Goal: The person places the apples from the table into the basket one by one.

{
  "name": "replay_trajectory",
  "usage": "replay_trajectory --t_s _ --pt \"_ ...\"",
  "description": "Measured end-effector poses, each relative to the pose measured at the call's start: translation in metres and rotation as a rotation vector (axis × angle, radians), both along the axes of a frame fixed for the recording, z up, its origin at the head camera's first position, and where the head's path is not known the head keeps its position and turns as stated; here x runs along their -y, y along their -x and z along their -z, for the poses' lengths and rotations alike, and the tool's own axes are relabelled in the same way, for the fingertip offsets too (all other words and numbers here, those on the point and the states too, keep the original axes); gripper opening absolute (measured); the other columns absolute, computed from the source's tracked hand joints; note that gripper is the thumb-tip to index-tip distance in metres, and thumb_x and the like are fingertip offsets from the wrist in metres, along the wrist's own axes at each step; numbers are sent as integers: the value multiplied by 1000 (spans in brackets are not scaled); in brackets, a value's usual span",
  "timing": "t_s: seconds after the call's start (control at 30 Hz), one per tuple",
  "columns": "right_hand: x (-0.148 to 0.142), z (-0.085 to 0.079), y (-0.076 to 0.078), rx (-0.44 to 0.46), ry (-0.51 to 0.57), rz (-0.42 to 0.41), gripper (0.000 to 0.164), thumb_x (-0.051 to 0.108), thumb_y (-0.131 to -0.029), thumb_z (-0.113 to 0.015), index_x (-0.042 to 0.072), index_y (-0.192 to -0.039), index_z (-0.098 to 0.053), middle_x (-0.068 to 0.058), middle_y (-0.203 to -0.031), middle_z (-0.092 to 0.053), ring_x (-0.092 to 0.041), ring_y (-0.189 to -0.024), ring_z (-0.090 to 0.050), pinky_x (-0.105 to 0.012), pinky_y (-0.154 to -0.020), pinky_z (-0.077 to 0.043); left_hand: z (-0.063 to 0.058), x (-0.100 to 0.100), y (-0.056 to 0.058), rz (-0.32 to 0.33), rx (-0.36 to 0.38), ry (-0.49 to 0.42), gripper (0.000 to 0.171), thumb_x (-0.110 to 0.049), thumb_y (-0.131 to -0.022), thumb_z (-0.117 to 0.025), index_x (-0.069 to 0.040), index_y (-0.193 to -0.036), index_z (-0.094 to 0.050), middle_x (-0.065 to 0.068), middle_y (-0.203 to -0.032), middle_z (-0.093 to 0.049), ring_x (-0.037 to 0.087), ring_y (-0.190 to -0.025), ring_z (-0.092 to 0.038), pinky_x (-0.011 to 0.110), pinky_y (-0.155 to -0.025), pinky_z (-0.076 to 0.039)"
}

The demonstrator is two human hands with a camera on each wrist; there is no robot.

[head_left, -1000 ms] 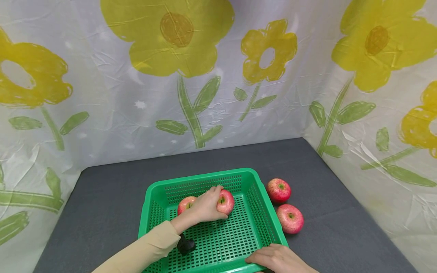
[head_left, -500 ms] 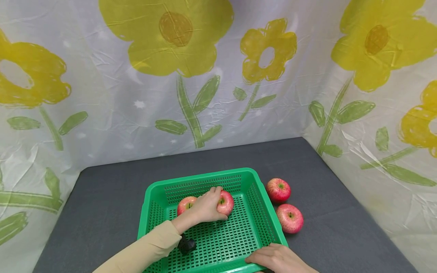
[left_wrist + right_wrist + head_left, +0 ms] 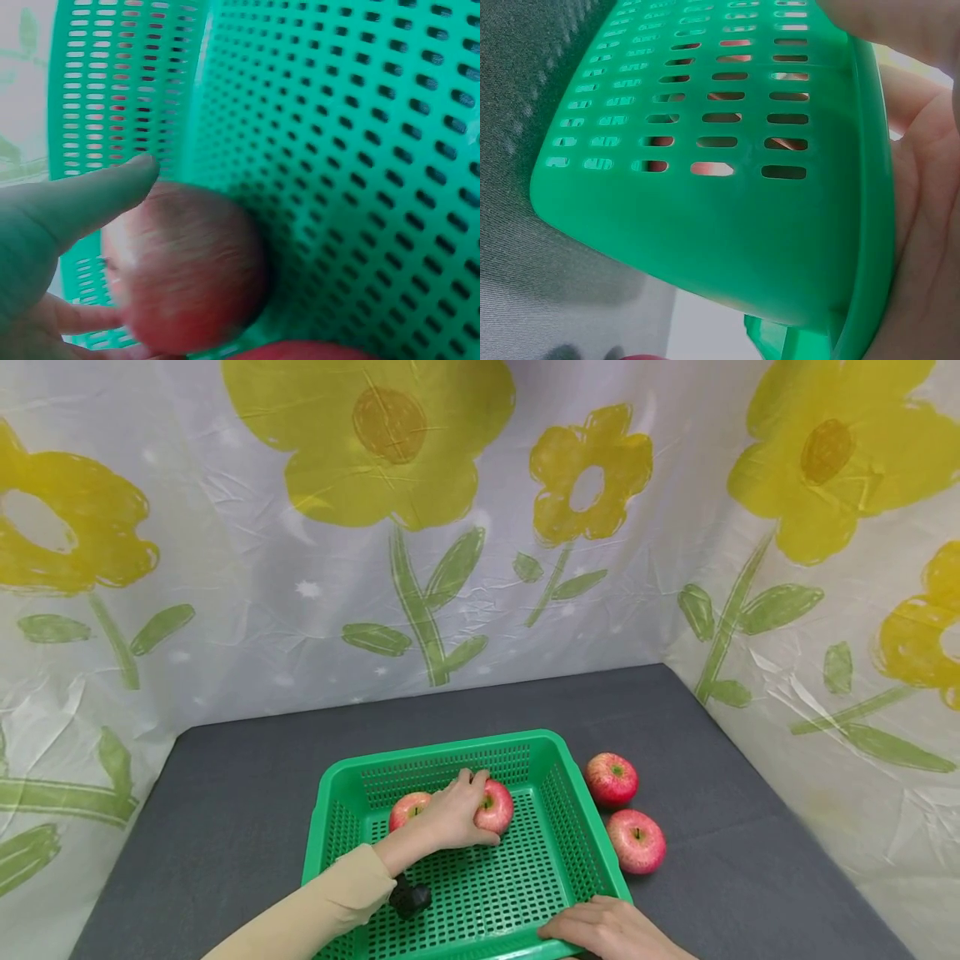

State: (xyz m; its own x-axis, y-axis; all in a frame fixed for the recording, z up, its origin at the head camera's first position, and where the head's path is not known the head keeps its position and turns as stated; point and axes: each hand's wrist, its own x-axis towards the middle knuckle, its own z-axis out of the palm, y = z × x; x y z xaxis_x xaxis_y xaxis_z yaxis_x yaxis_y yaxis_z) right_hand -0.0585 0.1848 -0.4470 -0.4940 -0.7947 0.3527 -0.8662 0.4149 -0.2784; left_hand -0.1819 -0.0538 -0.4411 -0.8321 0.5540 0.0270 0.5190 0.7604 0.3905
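Note:
A green plastic basket [image 3: 551,843] with slotted walls and floor stands in the head view. Inside it, my left hand [image 3: 453,816] holds a red apple [image 3: 496,807], fingers over its top and thumb at its near side. The left wrist view shows this apple [image 3: 199,270] close to the basket floor. Another apple [image 3: 407,808] lies in the basket to the left, partly covered by my left hand. At the near right corner, my right hand [image 3: 607,929] grips the basket's rim; in the right wrist view the rim [image 3: 874,195] runs along the palm.
Outside the basket's right wall, two more apples, a far one [image 3: 612,779] and a nearer one [image 3: 637,842], sit on the dark grey table [image 3: 750,827]. A black device [image 3: 409,897] is under my left wrist. Flower-printed curtains [image 3: 315,635] rise behind the table and at its sides.

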Motion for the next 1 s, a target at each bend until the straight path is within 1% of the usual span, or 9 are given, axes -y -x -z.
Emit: replay_trajectory --t_s 0.07,0.1,0.23,0.33,0.43,0.53,0.67,0.73,1.0 --pt "0 1 0 -6 5 2 31 39 -82 -59 20 -106 -60 15 -99 -59 5 -90 -52 -12 -74 -40 -5 3 -1 -12 10 -9 86 -44 -69 -72 3 -130 -34 21 -111 -44 29 -92 -52 34 -54 -48" --pt "0 1 0 -14 10 0 32 39 -81 -59 20 -106 -60 15 -99 -59 5 -90 -52 -12 -73 -39 -13 5 -4 -30 36 -11 80 -39 -71 -71 2 -129 -36 20 -112 -44 29 -93 -52 34 -56 -47" --pt "0 2 0 -56 20 -15 32 38 -81 -60 19 -106 -60 15 -100 -59 4 -91 -52 -10 -73 -38 -30 17 -9 -46 2 -54 61 -33 -80 -65 -1 -127 -42 17 -116 -46 27 -92 -54 35 -58 -48" --pt "1 2 1 -74 15 -19 31 38 -81 -59 19 -106 -60 15 -100 -59 4 -91 -52 -10 -73 -38 -46 29 -18 -73 -36 -124 55 -29 -82 -63 -3 -127 -43 14 -119 -48 24 -91 -56 36 -62 -49" --pt "1 2 1 -78 5 -10 31 39 -81 -59 20 -105 -60 16 -100 -58 5 -91 -52 -11 -73 -38 -61 44 -26 -114 -23 -236 55 -27 -83 -62 -7 -130 -40 9 -119 -50 16 -83 -60 35 -67 -50" --pt "1 1 0 -65 -7 5 30 40 -82 -58 20 -105 -60 17 -99 -58 6 -90 -52 -11 -73 -38 -69 60 -33 -131 -22 -333 56 -26 -84 -62 -10 -131 -38 5 -118 -51 12 -93 -58 35 -76 -49" --pt "2 0 -1 -34 -20 25 30 41 -82 -58 21 -104 -61 18 -99 -58 6 -90 -51 -11 -74 -38 -76 83 -42 -121 -92 -407 54 -24 -83 -63 -13 -131 -38 1 -117 -52 16 -107 -49 37 -82 -46" --pt "2 -1 -2 -19 -23 31 30 41 -82 -58 21 -105 -61 18 -99 -58 6 -90 -51 -12 -74 -38 -78 95 -47 -128 -130 -434 54 -22 -83 -63 -14 -130 -39 1 -116 -53 17 -107 -50 37 -83 -46" --pt "2 0 -1 -51 -1 12 29 40 -82 -58 21 -104 -60 18 -99 -58 6 -90 -51 -10 -73 -37 -67 138 -74 -258 -187 -441 53 -22 -81 -65 -13 -127 -41 -1 -121 -50 17 -106 -49 35 -82 -46"
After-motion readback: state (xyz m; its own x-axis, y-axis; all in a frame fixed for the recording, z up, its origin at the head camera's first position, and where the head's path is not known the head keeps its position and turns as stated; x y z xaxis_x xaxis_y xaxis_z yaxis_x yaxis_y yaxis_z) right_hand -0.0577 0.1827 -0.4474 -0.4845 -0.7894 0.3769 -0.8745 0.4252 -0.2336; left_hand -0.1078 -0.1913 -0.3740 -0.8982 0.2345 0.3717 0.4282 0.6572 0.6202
